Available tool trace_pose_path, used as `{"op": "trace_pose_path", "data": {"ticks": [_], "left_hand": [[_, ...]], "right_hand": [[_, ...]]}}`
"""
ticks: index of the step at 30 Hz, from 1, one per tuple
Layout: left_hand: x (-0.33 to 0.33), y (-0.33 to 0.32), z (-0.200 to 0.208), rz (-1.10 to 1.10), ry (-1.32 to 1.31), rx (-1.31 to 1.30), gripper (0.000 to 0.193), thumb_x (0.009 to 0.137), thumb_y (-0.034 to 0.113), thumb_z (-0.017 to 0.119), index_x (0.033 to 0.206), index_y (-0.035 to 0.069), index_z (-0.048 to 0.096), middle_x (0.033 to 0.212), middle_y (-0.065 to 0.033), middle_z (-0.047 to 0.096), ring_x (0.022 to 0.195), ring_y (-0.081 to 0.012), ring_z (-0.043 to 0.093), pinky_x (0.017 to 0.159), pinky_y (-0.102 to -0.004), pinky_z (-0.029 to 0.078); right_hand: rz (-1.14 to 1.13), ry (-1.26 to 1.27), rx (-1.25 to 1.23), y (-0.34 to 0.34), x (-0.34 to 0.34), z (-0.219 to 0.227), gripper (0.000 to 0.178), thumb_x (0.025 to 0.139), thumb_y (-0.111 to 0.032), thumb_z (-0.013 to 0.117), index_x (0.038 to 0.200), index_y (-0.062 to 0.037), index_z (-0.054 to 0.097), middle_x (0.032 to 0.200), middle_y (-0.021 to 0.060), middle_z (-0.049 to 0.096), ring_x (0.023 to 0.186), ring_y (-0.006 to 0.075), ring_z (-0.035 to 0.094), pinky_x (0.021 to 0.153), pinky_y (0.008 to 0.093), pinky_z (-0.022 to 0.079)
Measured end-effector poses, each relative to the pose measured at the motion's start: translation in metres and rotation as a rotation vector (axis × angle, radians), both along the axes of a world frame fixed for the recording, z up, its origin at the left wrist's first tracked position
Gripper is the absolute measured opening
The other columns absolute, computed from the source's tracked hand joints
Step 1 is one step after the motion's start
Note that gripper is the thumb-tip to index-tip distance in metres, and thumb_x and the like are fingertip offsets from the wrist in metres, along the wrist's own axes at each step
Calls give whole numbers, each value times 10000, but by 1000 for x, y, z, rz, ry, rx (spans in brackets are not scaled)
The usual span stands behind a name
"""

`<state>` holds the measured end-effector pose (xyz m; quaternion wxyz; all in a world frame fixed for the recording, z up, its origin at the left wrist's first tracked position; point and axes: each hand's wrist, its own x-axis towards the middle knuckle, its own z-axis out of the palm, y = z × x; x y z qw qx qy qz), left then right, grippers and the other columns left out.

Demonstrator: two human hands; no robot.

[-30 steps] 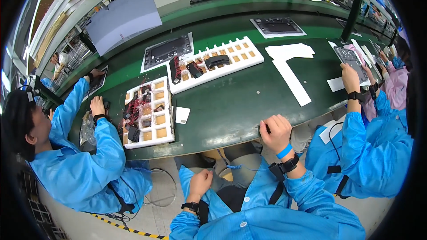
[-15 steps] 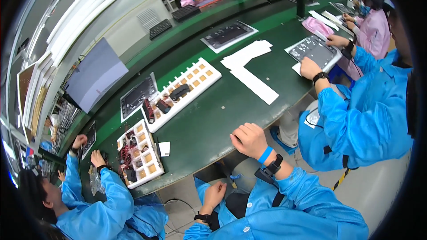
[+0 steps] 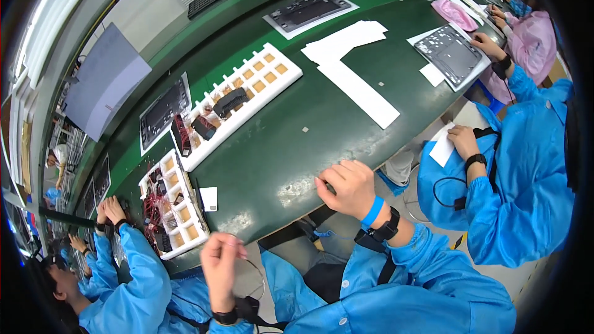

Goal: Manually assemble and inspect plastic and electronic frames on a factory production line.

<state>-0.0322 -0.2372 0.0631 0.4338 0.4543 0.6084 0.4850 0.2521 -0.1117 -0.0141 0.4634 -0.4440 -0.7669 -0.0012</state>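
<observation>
Head: hands (image 3: 349, 188) flank table (image 3: 297, 142) edge.

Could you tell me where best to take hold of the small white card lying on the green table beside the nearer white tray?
Probably the small white card by its right edge, coming from the bare table side: it lies flat, with the white tray close on its left.

A thin wire loop (image 3: 250, 272) (grey, roughly circular) hangs below the surface's (image 3: 278, 142) near edge, pinched at its top by the left hand (image 3: 219, 263).

Head cam, fisheye, looks down at green bench (image 3: 297, 148), tilted.
</observation>
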Motion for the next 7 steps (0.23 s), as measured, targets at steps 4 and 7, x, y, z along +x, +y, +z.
{"op": "trace_pose_path", "data": {"ticks": [4, 7], "left_hand": [[-2, 60, 38, -44, -25, 157, 156, 1067, 126, 605, 955, 21, 632, 790, -46, 656, 703, -103, 628, 644, -255, 517], [7, 111, 45, -143, 58, 197, 164, 1069, 145, 604, 968, 19, 633, 807, -49, 660, 701, -123, 630, 667, -249, 514]], "right_hand": [[4, -26, -144, 0, 1, 9, 167, 817, -181, 763, 729, -154, 624, 665, 16, 606, 641, 226, 618, 571, 373, 467], [55, -45, -271, 0, 5, 19, 180, 815, -208, 778, 732, -140, 633, 715, 12, 687, 696, 232, 676, 608, 348, 514]]}}
